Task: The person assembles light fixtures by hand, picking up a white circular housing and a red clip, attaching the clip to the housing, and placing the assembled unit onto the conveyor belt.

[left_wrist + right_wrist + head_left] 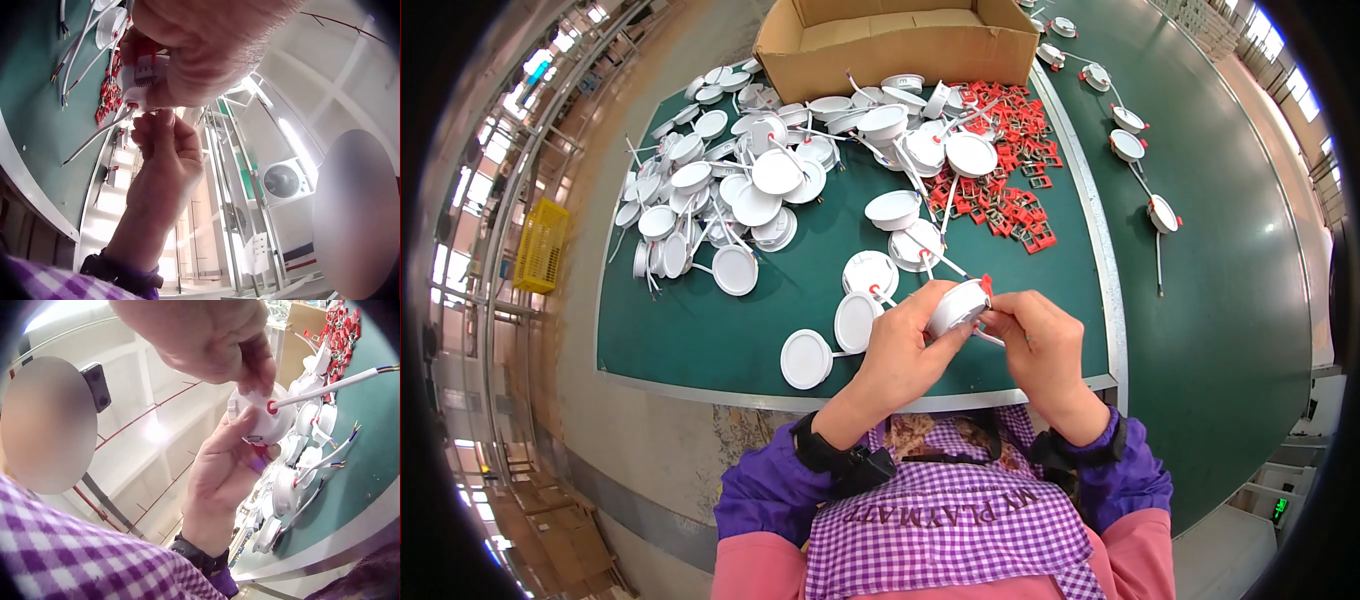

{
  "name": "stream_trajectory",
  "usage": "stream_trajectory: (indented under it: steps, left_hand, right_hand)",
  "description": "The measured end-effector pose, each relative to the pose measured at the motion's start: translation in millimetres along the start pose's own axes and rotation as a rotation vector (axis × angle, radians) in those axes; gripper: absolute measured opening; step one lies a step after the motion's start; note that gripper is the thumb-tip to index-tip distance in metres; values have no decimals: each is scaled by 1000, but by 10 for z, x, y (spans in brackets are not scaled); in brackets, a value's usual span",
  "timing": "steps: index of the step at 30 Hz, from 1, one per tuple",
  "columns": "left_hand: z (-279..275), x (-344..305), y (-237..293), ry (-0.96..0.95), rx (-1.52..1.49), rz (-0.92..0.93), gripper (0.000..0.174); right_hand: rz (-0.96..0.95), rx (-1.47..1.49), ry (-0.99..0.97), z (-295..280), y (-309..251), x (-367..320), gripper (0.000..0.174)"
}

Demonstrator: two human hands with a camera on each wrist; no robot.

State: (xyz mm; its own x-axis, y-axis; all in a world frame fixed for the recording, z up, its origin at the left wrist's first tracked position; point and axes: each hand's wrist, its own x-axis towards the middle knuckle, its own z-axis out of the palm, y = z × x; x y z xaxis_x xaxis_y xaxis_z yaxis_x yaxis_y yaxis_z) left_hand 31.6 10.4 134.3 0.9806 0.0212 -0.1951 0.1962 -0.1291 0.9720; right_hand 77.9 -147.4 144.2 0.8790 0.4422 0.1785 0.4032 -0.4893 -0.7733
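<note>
My left hand point(905, 345) grips a round white downlight point(957, 308) above the table's front edge, thumb and fingers around its rim. A red clip point(986, 285) sits on the downlight's side; in the left wrist view the red clip point(146, 59) shows a metal spring under the left hand. At the opposite edge, my right hand point(1042, 345) pinches the downlight with thumb and fingertips, which hide the exact spot. A white cable point(337, 387) leaves the downlight through a red grommet point(272, 407) and ends in bare coloured wires.
Many white downlights point(756, 205) lie heaped on the green table point(800, 300), several close to the left hand. Red clips point(1015, 150) are piled at the back right. A cardboard box point(900, 55) stands behind them. Along the right-hand belt point(1210, 300) sits a row of downlights point(1127, 146).
</note>
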Motion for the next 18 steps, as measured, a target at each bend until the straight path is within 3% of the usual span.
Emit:
stream_trajectory:
  steps: [2, 4, 6, 8, 12, 18]
  left_hand:
    - [-8, 4, 12, -33, -7, -13, 27]
    - [-18, -9, 34, -72, -93, -22, 28]
    - [-25, -38, 50, -114, -182, -38, 29]
    - [-13, -48, 66, -168, -158, 9, 30]
    - [10, -49, 68, -255, -129, -14, 32]
    - [138, -57, 29, -290, -275, -22, 33]
  right_hand:
    - [37, 50, -2, -36, 16, 5, 15]
    - [237, 235, -18, -106, 16, 25, 21]
    - [244, 270, -20, -203, -6, 8, 30]
    - [353, 357, -150, -318, -62, 10, 36]
    - [294, 282, -266, -490, -88, 6, 39]
    - [333, 313, -207, -498, -34, -92, 37]
